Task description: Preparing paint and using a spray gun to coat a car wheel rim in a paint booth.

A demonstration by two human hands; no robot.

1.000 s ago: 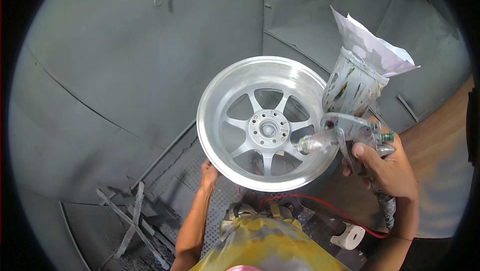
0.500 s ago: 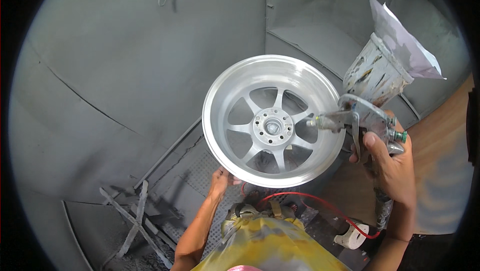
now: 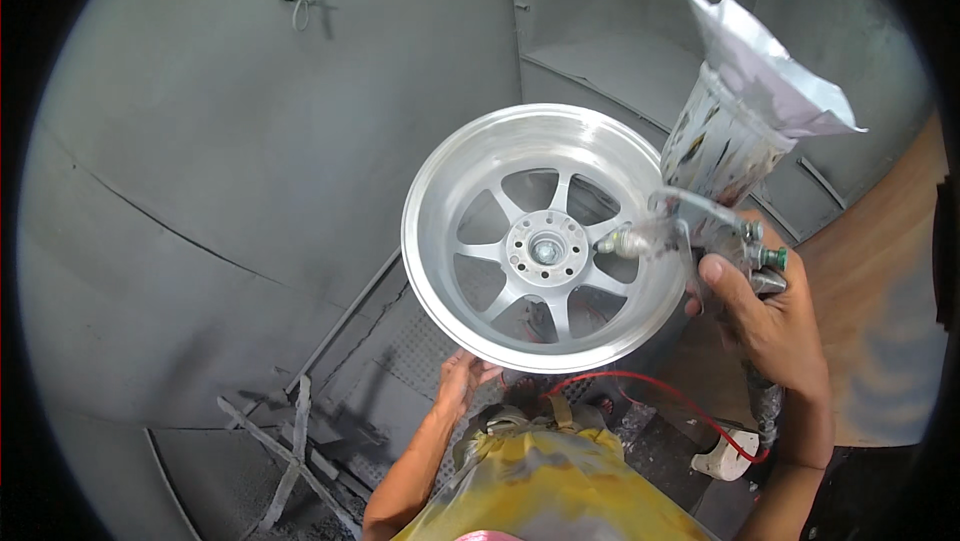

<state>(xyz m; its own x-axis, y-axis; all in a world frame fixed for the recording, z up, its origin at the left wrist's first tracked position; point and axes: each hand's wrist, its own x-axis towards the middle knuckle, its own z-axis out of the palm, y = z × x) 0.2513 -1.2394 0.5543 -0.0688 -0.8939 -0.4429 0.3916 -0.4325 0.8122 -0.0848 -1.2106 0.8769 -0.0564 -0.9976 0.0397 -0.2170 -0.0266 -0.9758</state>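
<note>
A silver seven-spoke car wheel (image 3: 540, 356) faces up in the middle, its open barrel towards me. My right hand (image 3: 765, 316) is wrapped round the handle of a spray gun (image 3: 715, 231), thumb on top. The gun's nozzle lies over the spokes, just right of the hub, and its front looks blurred. On top of the gun sits a paint-stained white cup (image 3: 725, 136) with a pale paper filter (image 3: 775, 71) in its mouth. Below the wheel's lower left edge is my left hand (image 3: 462, 383), fingers loosely stretched out. I cannot tell whether it touches the rim.
A red air hose (image 3: 650, 379) curves from the gun past my yellow-stained clothing (image 3: 550, 481). A small white stool (image 3: 728, 456) stands lower right, beside a wooden panel (image 3: 860, 341). Crossed grey bars (image 3: 295, 456) stand lower left. Grey sheeting (image 3: 230, 141) covers the walls.
The spray gun and my right hand have moved left, bringing the nozzle from the wheel's right side towards its hub. My left hand sits slightly farther right and lower; the view has shifted a little.
</note>
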